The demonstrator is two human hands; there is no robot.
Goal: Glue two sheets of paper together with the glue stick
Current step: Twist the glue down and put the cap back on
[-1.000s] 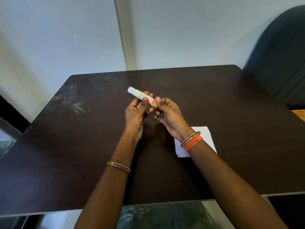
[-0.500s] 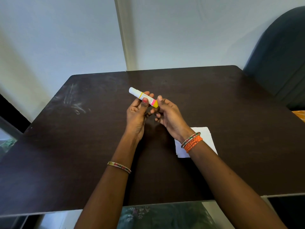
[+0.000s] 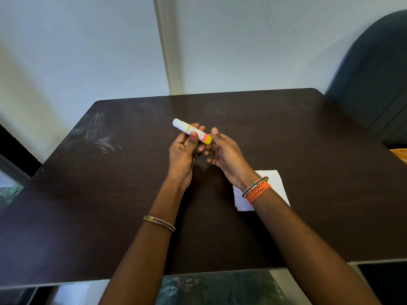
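A white glue stick (image 3: 192, 131) with a white cap and a yellow and pink base is held above the middle of the dark table (image 3: 308, 139). My left hand (image 3: 184, 153) grips its body between thumb and fingers. My right hand (image 3: 224, 151) is just right of the yellow base, fingers spread and off the stick. White paper (image 3: 274, 183) lies flat on the table under my right wrist, partly hidden by it.
A dark chair back (image 3: 372, 69) stands at the table's far right corner. White walls rise behind the table. Pale scuff marks (image 3: 99, 139) streak the left part of the tabletop. A green patterned cloth (image 3: 209, 287) shows below the near edge.
My right hand has let go of the stick's yellow base and opened, moving slightly right. My left hand keeps holding the stick in the same place.
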